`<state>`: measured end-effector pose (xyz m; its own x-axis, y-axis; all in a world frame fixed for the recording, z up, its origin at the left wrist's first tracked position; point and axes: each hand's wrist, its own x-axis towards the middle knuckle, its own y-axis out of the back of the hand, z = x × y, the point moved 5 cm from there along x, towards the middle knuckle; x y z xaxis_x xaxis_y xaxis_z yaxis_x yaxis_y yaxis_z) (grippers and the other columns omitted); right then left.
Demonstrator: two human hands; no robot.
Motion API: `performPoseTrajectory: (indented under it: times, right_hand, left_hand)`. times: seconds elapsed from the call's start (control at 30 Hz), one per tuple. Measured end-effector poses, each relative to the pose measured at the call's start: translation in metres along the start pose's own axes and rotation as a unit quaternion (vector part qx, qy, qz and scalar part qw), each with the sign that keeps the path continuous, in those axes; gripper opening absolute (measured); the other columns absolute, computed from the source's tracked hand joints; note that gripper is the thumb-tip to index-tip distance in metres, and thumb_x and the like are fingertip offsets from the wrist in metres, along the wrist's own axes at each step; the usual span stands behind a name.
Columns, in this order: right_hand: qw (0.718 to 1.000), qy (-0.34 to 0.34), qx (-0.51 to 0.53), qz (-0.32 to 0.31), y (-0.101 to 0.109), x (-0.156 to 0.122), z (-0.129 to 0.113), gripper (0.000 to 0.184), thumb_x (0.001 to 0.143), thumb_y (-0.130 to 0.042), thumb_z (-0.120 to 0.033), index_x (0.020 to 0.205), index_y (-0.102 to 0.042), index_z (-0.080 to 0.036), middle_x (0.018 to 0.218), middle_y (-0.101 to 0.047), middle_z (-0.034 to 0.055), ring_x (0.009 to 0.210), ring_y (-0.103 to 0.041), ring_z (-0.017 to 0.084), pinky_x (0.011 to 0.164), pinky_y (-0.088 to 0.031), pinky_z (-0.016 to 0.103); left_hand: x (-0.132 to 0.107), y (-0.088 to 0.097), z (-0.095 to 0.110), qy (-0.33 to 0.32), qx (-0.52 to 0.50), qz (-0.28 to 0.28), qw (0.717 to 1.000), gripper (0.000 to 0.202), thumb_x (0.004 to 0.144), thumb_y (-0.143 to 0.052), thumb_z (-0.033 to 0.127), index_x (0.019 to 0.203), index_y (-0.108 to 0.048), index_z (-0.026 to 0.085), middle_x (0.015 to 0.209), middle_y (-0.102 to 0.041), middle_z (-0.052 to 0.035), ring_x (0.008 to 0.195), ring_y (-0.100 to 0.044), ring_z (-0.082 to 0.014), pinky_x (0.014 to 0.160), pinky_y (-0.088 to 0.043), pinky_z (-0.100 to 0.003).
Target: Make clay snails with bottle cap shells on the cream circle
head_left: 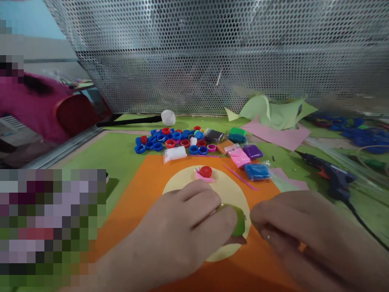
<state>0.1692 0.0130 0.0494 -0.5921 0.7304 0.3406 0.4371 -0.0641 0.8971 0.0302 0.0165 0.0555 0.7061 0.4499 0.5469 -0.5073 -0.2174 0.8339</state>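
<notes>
Nearby, a green clay lump (239, 221) is pinched by the left hand (185, 227) on the pale circle (227, 190) of the orange sheet (146, 178). The right hand (304, 231) is kept just beside it, fingers pressed together and curled. Farther off, clay is held in clear packets: white (174, 154), pink (239, 157), purple (253, 151), blue (257, 171).

Head camera looks forward-down (near) over left hand (182, 227), right hand (304, 231).

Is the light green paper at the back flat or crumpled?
Crumpled. The light green paper rises in bent folds, while the pink sheet by it lies flat.
</notes>
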Motion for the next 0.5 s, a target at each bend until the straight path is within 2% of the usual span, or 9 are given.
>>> performPoseTrajectory:
  times: [0.1, 0.17, 0.27, 0.4, 0.5]
  right_hand:
    - [0.999, -0.022, 0.020, -0.045, -0.010, 0.002, -0.004, 0.018, 0.081, -0.038, -0.015, 0.065, -0.043, -0.021, 0.051, -0.049, -0.0048, 0.042, -0.042, 0.008, 0.040, -0.026, 0.021]
    - [0.998, -0.049, 0.013, -0.045, -0.014, 0.001, -0.003, 0.018, 0.084, -0.040, -0.020, 0.067, -0.042, -0.022, 0.051, -0.050, -0.0049, 0.042, -0.043, 0.009, 0.039, -0.026, 0.022]
    - [0.995, -0.093, 0.023, -0.029, -0.019, -0.002, 0.001, 0.013, 0.084, -0.039, -0.020, 0.072, -0.044, -0.023, 0.050, -0.052, -0.0046, 0.041, -0.046, 0.011, 0.038, -0.026, 0.023]
    - [0.993, -0.117, 0.029, -0.018, -0.027, -0.006, 0.000, 0.013, 0.083, -0.037, -0.016, 0.077, -0.045, -0.023, 0.046, -0.051, -0.0056, 0.033, -0.042, 0.010, 0.034, -0.022, 0.025]
    - [0.993, -0.112, 0.020, -0.019, -0.033, -0.009, -0.002, 0.015, 0.083, -0.036, -0.011, 0.079, -0.045, -0.023, 0.043, -0.050, -0.0065, 0.031, -0.041, 0.010, 0.032, -0.019, 0.025]
  left_hand:
    - [0.003, 0.002, 0.005, -0.011, 0.053, 0.012, 0.998, 0.033, 0.088, -0.041, 0.014, 0.060, -0.057, 0.016, 0.056, -0.054, -0.0015, 0.058, -0.054, -0.0147, 0.055, -0.051, -0.025]
    - [0.006, 0.005, 0.007, -0.013, 0.077, 0.029, 0.997, 0.035, 0.086, -0.036, 0.009, 0.061, -0.059, 0.017, 0.055, -0.054, -0.0013, 0.058, -0.056, -0.0159, 0.051, -0.051, -0.025]
    - [0.007, 0.007, 0.008, -0.007, 0.093, 0.056, 0.994, 0.032, 0.085, -0.038, 0.011, 0.064, -0.061, 0.018, 0.054, -0.055, -0.0005, 0.063, -0.060, -0.0166, 0.047, -0.050, -0.021]
    - [0.001, 0.004, 0.008, 0.012, 0.078, 0.079, 0.994, 0.032, 0.086, -0.036, 0.012, 0.065, -0.059, 0.018, 0.050, -0.054, 0.0004, 0.066, -0.061, -0.0147, 0.054, -0.053, -0.020]
    - [-0.005, -0.001, 0.011, -0.028, 0.098, 0.076, 0.992, 0.020, 0.084, -0.041, 0.011, 0.081, -0.060, 0.016, 0.068, -0.062, -0.0026, 0.078, -0.062, -0.0174, 0.062, -0.056, -0.024]
